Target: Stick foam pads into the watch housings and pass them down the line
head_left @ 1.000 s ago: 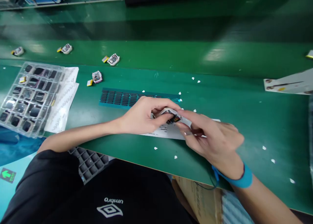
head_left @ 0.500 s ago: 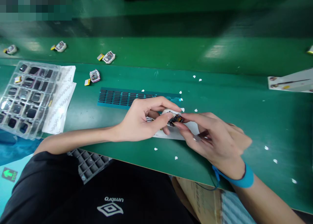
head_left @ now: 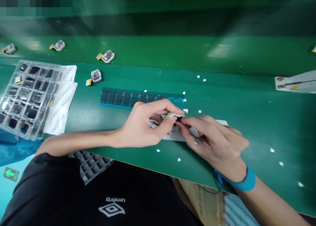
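Small white module (head_left: 174,115) with dark electronics inside, pinched between left hand (head_left: 145,124) and right hand (head_left: 214,142) fingertips, both closed on it, just above a white sheet (head_left: 209,124) mid-table. Matte green bench (head_left: 247,104): open room right, near edge just below the hands. Far-left clear blister tray (head_left: 27,97) holds dark glossy square parts. Teal strip (head_left: 118,97) of black pads just beyond.

In the middle of the frame the left hand (head_left: 144,125) pinches a small white device (head_left: 172,115) between thumb and forefinger, over a white sheet (head_left: 184,135) on the green worktop (head_left: 247,104). The right hand (head_left: 214,143), with a blue wrist strap (head_left: 243,183), touches the device with its fingers (head_left: 190,122). Just behind lies a teal strip of dark pads (head_left: 128,98). At the left edge is a clear tray (head_left: 23,99).
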Demonstrator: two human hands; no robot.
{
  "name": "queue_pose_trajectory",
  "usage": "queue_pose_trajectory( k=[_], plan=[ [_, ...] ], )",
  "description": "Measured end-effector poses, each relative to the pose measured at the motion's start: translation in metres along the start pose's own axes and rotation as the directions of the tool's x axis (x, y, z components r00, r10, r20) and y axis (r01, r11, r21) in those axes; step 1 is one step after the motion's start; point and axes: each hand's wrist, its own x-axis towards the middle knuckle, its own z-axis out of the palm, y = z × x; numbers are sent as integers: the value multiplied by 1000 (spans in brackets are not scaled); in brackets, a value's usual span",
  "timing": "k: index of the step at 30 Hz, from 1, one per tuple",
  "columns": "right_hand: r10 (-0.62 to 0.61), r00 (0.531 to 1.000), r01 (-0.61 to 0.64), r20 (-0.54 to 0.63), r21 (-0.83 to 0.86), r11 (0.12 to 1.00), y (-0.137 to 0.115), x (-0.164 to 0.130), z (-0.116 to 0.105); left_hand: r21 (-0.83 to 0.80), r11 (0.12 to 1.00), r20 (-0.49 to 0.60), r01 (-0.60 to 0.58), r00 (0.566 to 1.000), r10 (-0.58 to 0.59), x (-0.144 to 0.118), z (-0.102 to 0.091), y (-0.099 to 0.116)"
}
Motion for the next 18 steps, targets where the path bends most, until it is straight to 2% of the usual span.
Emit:
queue_pose_trajectory(
  k=[4, 8, 11, 14, 18],
  plan=[
    [59, 996, -63, 60, 81, 995, 10, 0, 3, -28, 999, -14, 26, 1000, -27, 4, -1, -7],
    [86, 994, -94, 67, 124, 988, 19, 3, -1, 12, 1000, -33, 24, 999, -23, 8, -4, -8],
    [79, 995, -85, 64, 91, 992, 19, 6, -6, 18, 993, 35, 120, 992, -121, 8, -4, -4],
    [59, 995, -66, 82, 81, 995, 16, 6, -10, -42, 972, 127, 231, 966, -224, 8, -4, -1],
    [26, 994, -38, 108, 115, 993, 15, 5, -9, -153, 956, 98, 251, 966, -238, 11, -6, 1]
  ],
)
